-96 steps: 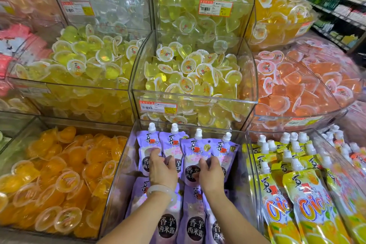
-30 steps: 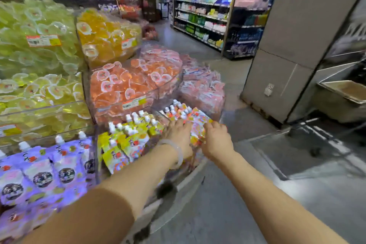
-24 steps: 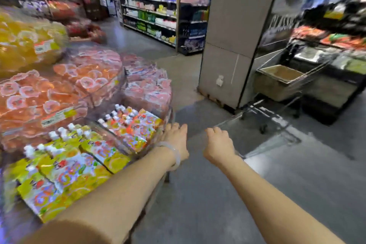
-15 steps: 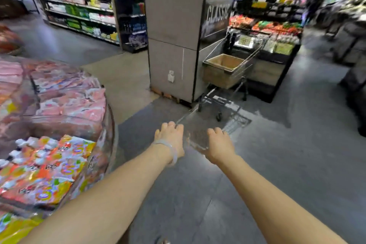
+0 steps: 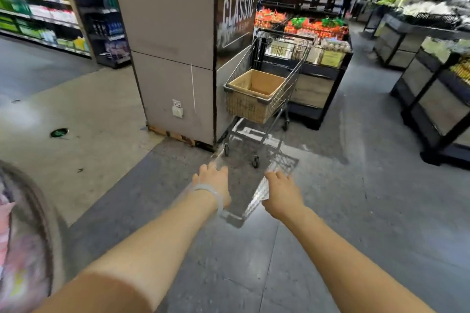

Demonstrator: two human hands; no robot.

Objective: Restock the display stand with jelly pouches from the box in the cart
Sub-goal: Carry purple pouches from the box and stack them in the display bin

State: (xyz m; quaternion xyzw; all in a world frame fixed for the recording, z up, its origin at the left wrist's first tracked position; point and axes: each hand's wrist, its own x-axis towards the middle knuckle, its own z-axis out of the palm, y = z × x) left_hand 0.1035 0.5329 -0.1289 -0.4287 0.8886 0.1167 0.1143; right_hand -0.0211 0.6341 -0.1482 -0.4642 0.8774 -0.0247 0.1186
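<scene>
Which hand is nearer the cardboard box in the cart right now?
Right, though only slightly. The right hand reaches out just below the cardboard box in the cart; the left hand is farther off to the left. Neither touches it.

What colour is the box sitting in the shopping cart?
Plain tan-brown cardboard box, seen in the head view, open-topped inside the grey wire shopping cart.
</scene>
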